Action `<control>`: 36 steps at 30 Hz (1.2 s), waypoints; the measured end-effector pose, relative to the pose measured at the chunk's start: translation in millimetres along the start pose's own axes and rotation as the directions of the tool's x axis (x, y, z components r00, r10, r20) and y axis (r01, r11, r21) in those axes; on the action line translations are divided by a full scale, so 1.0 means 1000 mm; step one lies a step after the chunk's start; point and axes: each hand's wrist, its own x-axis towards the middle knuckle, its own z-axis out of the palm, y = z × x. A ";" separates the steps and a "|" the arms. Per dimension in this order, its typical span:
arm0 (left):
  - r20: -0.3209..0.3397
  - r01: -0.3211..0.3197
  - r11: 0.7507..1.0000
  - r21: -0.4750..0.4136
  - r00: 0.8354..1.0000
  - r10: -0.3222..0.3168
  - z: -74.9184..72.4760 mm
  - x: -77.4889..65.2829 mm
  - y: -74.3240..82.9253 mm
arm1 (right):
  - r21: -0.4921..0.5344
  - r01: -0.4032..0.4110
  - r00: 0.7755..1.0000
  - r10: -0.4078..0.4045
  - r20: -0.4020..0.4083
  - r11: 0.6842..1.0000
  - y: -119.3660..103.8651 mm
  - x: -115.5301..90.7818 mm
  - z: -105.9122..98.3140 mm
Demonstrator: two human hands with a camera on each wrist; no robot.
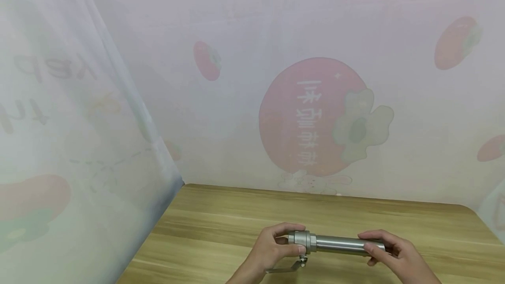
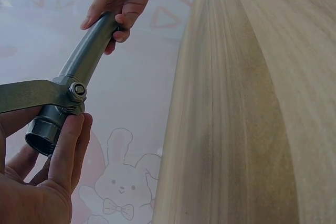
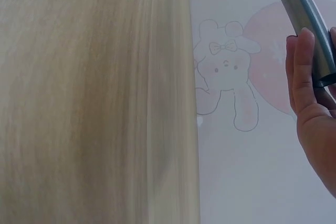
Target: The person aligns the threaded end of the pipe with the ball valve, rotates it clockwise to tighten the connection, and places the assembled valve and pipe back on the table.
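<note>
A steel ball valve (image 1: 301, 241) with a lever handle (image 1: 286, 270) is joined end to end with a smooth metal pipe (image 1: 341, 244), held roughly level above the table. My left hand (image 1: 270, 249) grips the valve body, thumb on the near side and fingers on the far side. The pipe's far right end lies in my right hand (image 1: 398, 253), pinched between thumb and fingers. In the left wrist view the valve's open threaded end (image 2: 42, 137) faces the camera, and the lever points left. The right wrist view shows the pipe (image 3: 304, 19) along the right hand's fingers (image 3: 303, 61).
Under the hands is a wood-grain table (image 1: 205, 231) with a rounded far right corner. Behind it hangs a pale curtain (image 1: 236, 122) printed with red fruit and a rabbit. Another printed sheet (image 1: 79, 135) closes off the left side.
</note>
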 end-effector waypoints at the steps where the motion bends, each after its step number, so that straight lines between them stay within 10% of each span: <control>1: 0.000 0.002 1.000 0.000 1.000 -0.002 0.000 0.000 0.000 | 0.005 0.001 1.000 -0.001 -0.002 1.000 0.000 0.000 0.000; 36: 0.003 -0.010 1.000 -0.022 1.000 0.010 0.000 -0.001 0.001 | -0.009 0.073 0.996 -0.074 -0.047 0.997 -0.004 -0.005 0.005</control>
